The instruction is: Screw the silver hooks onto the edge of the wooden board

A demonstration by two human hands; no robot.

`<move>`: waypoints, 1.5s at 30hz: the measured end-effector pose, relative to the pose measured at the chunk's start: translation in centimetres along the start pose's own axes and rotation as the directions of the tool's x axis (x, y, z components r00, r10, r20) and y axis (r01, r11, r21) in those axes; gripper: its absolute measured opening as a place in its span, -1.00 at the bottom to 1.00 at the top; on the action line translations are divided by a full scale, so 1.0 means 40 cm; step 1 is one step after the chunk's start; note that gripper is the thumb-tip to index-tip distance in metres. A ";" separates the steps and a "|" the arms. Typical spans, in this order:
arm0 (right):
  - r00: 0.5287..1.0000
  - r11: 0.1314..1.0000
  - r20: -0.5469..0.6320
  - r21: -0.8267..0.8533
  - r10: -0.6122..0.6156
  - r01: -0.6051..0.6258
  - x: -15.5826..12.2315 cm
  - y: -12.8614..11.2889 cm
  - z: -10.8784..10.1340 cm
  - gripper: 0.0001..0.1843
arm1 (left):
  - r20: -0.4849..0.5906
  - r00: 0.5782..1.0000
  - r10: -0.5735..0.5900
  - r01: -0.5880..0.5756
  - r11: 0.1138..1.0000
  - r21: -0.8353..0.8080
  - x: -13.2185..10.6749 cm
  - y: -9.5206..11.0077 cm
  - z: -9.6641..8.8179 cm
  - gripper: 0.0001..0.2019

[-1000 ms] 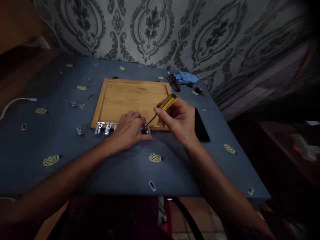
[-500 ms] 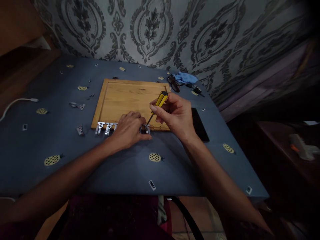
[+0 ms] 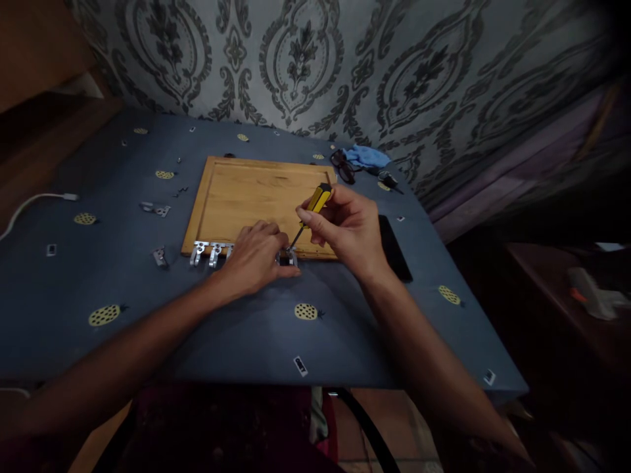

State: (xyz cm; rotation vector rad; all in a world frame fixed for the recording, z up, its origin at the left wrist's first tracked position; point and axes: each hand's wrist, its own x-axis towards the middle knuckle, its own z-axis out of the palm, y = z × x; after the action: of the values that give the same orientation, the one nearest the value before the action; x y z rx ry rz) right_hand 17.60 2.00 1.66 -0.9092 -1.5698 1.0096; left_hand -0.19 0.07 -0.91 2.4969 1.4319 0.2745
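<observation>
A wooden cabinet door [image 3: 246,197] with a raised frame lies flat on the table. At its near edge, my left hand [image 3: 254,259] is closed around a metal hinge [image 3: 292,257], thumb below and fingers above. My right hand [image 3: 352,230] grips a yellow and black screwdriver [image 3: 318,200], tilted with its tip down at that hinge. The exact contact of the tip is too small to make out. Left of my left hand, metal hinges [image 3: 215,253] sit along the same edge, one partly hidden by the hand.
Loose metal hinge parts [image 3: 160,256] and small screws [image 3: 181,191] lie left of the door. A black flat device [image 3: 394,249] rests at the right, with sunglasses [image 3: 344,167] and a blue cloth [image 3: 365,156] behind. A white cable [image 3: 39,200] runs in from the left.
Both hands keep nearly the same place, the screwdriver still held at the hinge. The whole view has shifted very slightly.
</observation>
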 end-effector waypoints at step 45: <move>0.998 0.996 -0.041 -0.073 -0.046 0.043 -0.037 -0.011 -0.008 -0.49 | -0.034 0.999 0.029 -0.030 0.999 -0.029 -0.001 -0.008 0.006 -0.61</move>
State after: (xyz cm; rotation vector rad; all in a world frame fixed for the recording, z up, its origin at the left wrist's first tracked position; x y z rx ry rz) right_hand 18.17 0.55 1.59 -0.9349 -1.5928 0.9019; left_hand -0.41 0.16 -1.26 2.5029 1.3934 0.3425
